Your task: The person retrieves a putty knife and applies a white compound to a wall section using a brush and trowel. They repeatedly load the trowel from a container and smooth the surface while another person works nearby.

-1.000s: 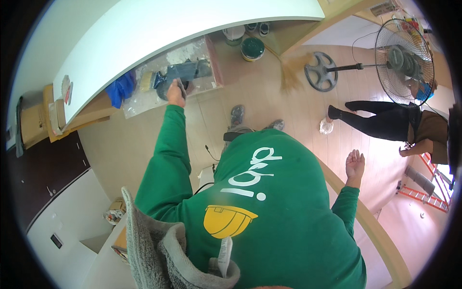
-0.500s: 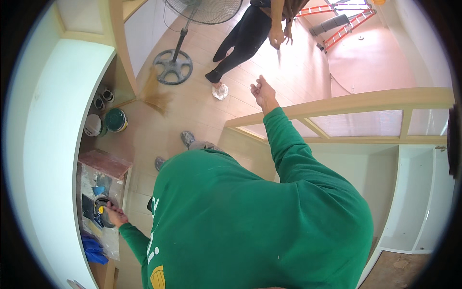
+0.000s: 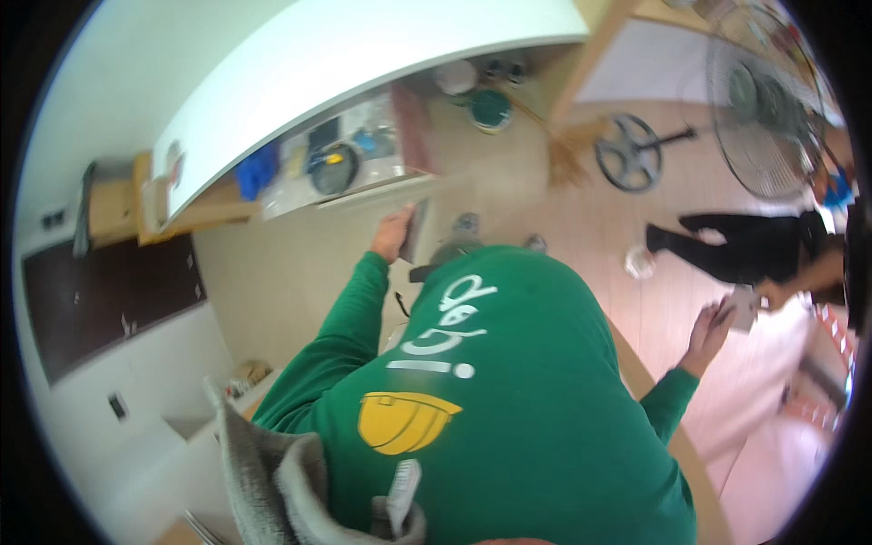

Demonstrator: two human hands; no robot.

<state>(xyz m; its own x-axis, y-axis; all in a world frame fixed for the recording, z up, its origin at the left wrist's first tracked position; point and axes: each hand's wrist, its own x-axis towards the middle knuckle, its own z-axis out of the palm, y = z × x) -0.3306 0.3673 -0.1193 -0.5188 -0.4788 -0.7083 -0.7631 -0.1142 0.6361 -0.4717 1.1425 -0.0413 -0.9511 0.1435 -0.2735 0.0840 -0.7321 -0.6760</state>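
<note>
My left hand (image 3: 391,234) is closed on a flat, dark grey-brown piece (image 3: 413,234), held edge-on and blurred, so its kind is unclear. It is just below the plastic-covered shelf (image 3: 292,195), where a round dark tub (image 3: 334,177) with something yellow on it lies. Off to the right, my right hand (image 3: 707,338) grips one end of a small flat grey sheet (image 3: 745,309). Another person's hand (image 3: 775,292) touches the sheet's other end. Both my arms are in green sleeves.
A standing fan (image 3: 763,118) with a round base (image 3: 629,153) is at the upper right. Near it are a straw broom (image 3: 568,159) and a green-lidded bucket (image 3: 491,109). A crumpled white thing (image 3: 639,262) lies by the other person's foot. A grey towel (image 3: 272,468) hangs at lower left.
The view has swung round. My left hand has left the tub on the shelf and now holds a flat piece. My right hand, holding no sheet before, now grips the grey sheet with the other person.
</note>
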